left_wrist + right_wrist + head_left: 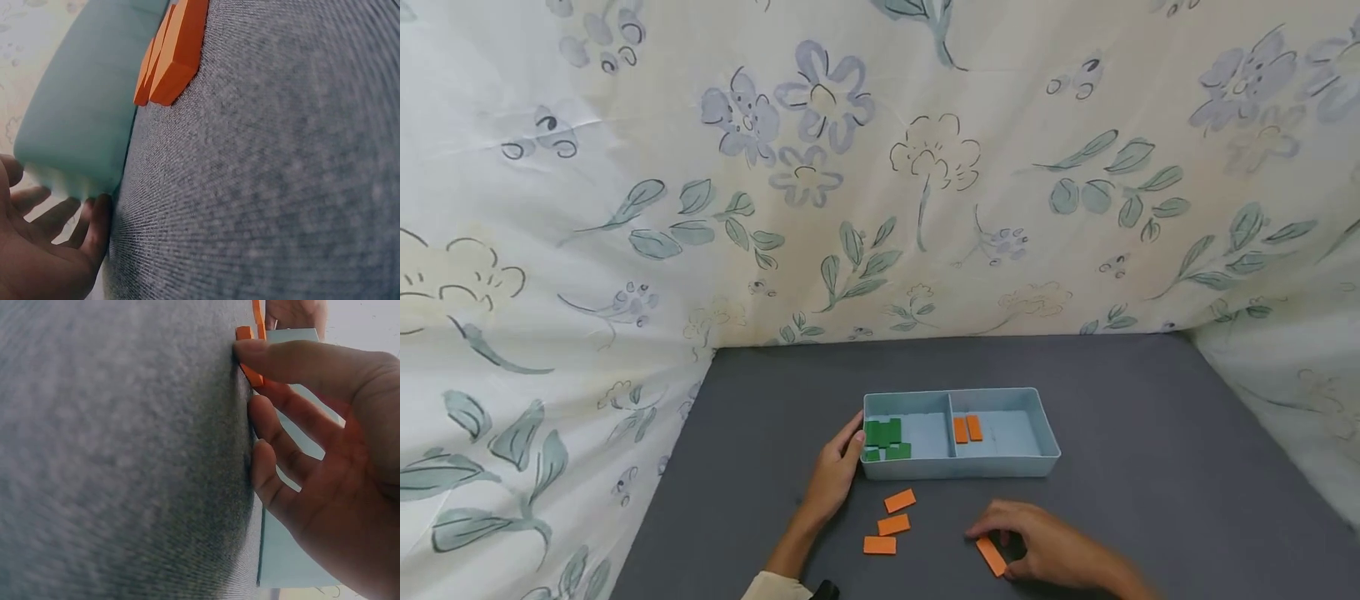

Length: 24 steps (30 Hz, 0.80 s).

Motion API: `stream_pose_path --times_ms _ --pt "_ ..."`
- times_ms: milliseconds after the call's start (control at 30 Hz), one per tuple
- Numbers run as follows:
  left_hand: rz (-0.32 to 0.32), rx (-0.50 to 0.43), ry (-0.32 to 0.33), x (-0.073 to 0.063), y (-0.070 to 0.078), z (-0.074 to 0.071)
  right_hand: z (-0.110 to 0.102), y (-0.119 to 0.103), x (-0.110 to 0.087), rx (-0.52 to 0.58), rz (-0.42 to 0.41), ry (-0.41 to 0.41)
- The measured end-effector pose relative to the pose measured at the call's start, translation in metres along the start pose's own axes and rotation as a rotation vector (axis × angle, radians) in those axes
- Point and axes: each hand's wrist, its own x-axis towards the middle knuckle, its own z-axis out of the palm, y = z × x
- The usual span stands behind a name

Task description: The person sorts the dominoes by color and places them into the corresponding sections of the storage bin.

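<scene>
A pale blue two-compartment tray (957, 469) rests on the dark cloth. My left hand (831, 481) touches its left end; in the left wrist view, the extended fingers (56, 215) lie against the end wall. Front right of the tray, my right hand (1048, 543) pinches an orange block (991, 557) between thumb and fingers, low at the cloth. The right wrist view shows the thumb covering part of this orange block (244, 332). Several green blocks (877, 432) sit in the left compartment, and two orange blocks (974, 427) in the right one.
Three loose orange blocks (893, 524) lie on the dark cloth (760, 417) in front of the tray, between my two hands. A floral curtain (865, 167) hangs behind the work surface and along both sides.
</scene>
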Motion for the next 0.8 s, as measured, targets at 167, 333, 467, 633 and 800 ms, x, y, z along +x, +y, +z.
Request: stream_pose_path --times_ms 167,333,467,633,800 --pt "0.034 -0.023 -0.017 -0.002 -0.001 0.016 -0.009 -0.001 -0.017 -0.012 0.013 0.017" --pt "0.034 -0.008 -0.014 -0.001 0.000 0.014 -0.005 -0.004 -0.017 -0.013 0.049 0.060" --pt "0.035 -0.007 -0.026 0.002 -0.001 0.005 -0.002 -0.007 -0.010 0.019 0.057 0.125" --pt "0.026 -0.011 0.002 0.000 -0.003 0.002 -0.007 -0.010 -0.003 0.034 0.088 0.191" --pt "0.007 0.002 -0.029 -0.002 -0.003 -0.006 -0.013 -0.012 0.002 -0.001 0.034 0.301"
